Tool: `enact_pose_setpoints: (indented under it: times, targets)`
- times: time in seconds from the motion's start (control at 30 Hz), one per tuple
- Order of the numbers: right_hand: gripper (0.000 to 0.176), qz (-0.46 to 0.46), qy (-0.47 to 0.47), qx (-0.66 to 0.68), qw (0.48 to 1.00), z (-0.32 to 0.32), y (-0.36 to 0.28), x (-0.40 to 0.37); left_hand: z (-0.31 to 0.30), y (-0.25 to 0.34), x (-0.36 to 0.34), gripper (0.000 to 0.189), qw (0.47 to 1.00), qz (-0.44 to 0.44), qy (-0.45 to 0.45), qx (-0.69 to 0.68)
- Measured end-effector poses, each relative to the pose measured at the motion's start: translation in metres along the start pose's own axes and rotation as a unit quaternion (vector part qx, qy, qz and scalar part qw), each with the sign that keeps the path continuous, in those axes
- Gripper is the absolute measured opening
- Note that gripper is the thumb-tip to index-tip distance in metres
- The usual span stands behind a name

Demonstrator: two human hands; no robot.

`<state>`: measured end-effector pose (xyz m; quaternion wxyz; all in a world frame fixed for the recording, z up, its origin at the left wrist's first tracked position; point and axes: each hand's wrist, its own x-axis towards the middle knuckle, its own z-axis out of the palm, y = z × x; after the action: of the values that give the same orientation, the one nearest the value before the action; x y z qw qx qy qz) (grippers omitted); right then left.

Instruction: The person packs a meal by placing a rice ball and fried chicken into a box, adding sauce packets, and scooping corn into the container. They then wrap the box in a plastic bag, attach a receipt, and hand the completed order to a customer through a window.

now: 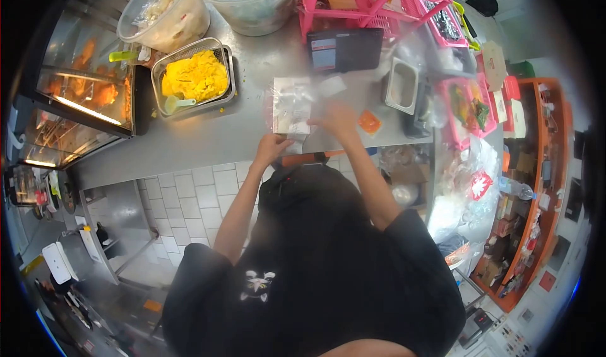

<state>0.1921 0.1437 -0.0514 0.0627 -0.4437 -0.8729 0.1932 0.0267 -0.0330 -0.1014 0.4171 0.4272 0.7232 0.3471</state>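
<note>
A flat white printed bag (291, 101) with a clear plastic edge lies on the steel counter (249, 67) in front of me. My left hand (274, 147) is at its lower left corner, fingers closed on the edge near the counter's front. My right hand (339, 122) is over the counter at the bag's right side, with the thumb side close to its edge. Blur hides how its fingers are set. A small orange packet (370, 122) lies just right of that hand. Beyond it sits a white scrap (329, 87), also blurred.
Left stands a metal basket (222, 49) of yellow food with a scoop, beside a lit glass cabinet (88, 92). Two plastic tubs (189, 32) are behind. A black box (344, 49), pink rack (363, 16), metal container (400, 84) and pink basket (459, 108) stand at back and right.
</note>
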Motion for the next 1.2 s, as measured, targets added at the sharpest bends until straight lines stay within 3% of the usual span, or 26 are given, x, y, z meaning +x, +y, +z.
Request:
enact_pose_setpoints:
  times: [0.07, 0.13, 0.17, 0.23, 0.27, 0.33, 0.4, 0.47, 0.5, 0.57, 0.6, 0.67, 0.7, 0.77, 0.87, 0.9, 0.97, 1.03, 1.07, 1.13, 1.17, 1.2]
  targets:
    - [0.045, -0.018, 0.04, 0.009, 0.999, -0.004, 0.017, 0.0, 0.002, -0.001, 0.001, 0.041, 1.0, 0.008, 0.006, 0.015]
    - [0.044, 0.033, -0.071, 0.093, 0.993, -0.016, 0.021, 0.001, 0.007, -0.009, 0.004, 0.041, 0.999, 0.025, 0.031, 0.017]
    - [0.044, 0.031, -0.068, 0.093, 0.993, -0.013, 0.014, 0.002, 0.006, -0.014, 0.006, 0.041, 0.999, 0.027, 0.033, 0.017]
    - [0.041, 0.107, -0.138, 0.38, 0.908, -0.001, -0.008, -0.005, 0.003, -0.001, 0.001, 0.039, 0.999, -0.001, 0.014, 0.03]
    - [0.041, 0.115, -0.13, 0.379, 0.909, 0.015, -0.012, -0.009, 0.005, -0.002, 0.003, 0.039, 1.0, 0.006, 0.006, 0.03]
    - [0.04, 0.042, -0.07, 0.361, 0.929, 0.045, -0.016, -0.014, 0.004, -0.013, 0.007, 0.043, 0.999, -0.029, -0.02, 0.041]
    - [0.04, 0.059, -0.005, 0.37, 0.927, 0.041, -0.004, -0.019, -0.004, -0.018, 0.008, 0.043, 0.999, -0.022, -0.027, 0.034]
    - [0.038, 0.079, 0.108, 0.31, 0.941, 0.027, 0.014, -0.032, -0.024, -0.007, 0.001, 0.042, 0.989, -0.047, -0.14, 0.005]
    - [0.036, 0.085, 0.172, 0.24, 0.952, 0.013, 0.032, -0.034, -0.038, 0.005, 0.0, 0.042, 0.989, -0.037, -0.144, 0.009]
    - [0.03, 0.136, 0.257, 0.157, 0.944, 0.005, 0.077, -0.042, -0.062, 0.034, -0.002, 0.039, 0.985, -0.165, -0.038, -0.017]
    - [0.03, 0.144, 0.268, 0.155, 0.94, 0.0, 0.09, -0.048, -0.066, 0.048, 0.0, 0.039, 0.987, -0.156, -0.046, -0.011]
    - [0.025, 0.172, 0.262, -0.045, 0.948, -0.01, 0.11, -0.055, -0.065, 0.071, 0.011, 0.046, 0.976, -0.013, 0.213, 0.036]
    - [0.025, 0.184, 0.271, -0.047, 0.944, -0.008, 0.116, -0.059, -0.06, 0.078, 0.02, 0.046, 0.979, -0.002, 0.203, 0.038]
    - [0.031, 0.193, 0.157, -0.034, 0.968, 0.002, 0.131, -0.068, -0.047, 0.087, 0.044, 0.054, 0.898, 0.198, 0.328, 0.217]
    - [0.038, 0.19, 0.183, -0.023, 0.964, 0.005, 0.124, -0.083, -0.023, 0.046, 0.086, 0.056, 0.911, 0.267, 0.298, 0.098]
    - [0.038, 0.206, 0.197, -0.031, 0.958, 0.009, 0.127, -0.084, -0.021, 0.049, 0.087, 0.052, 0.948, 0.198, 0.235, 0.078]
    - [0.033, 0.262, 0.244, 0.135, 0.924, 0.02, 0.13, -0.083, -0.006, 0.012, 0.097, 0.042, 0.965, 0.192, 0.169, 0.057]
    - [0.029, 0.324, 0.171, 0.152, 0.918, 0.01, 0.129, -0.079, -0.004, 0.067, 0.062, 0.036, 0.912, 0.351, 0.133, -0.164]
    - [0.029, 0.336, 0.191, 0.153, 0.909, 0.005, 0.132, -0.077, -0.003, 0.07, 0.058, 0.036, 0.909, 0.366, 0.113, -0.165]
    - [0.032, 0.297, 0.108, 0.252, 0.915, -0.001, 0.137, -0.083, -0.008, 0.069, 0.052, 0.036, 0.937, 0.33, 0.116, 0.01]
    - [0.032, 0.306, 0.127, 0.257, 0.908, -0.006, 0.137, -0.094, -0.012, 0.068, 0.05, 0.036, 0.938, 0.31, 0.123, 0.099]
    - [0.03, 0.297, 0.162, 0.317, 0.886, -0.012, 0.133, -0.106, -0.01, 0.054, 0.053, 0.035, 0.943, 0.319, 0.089, 0.021]
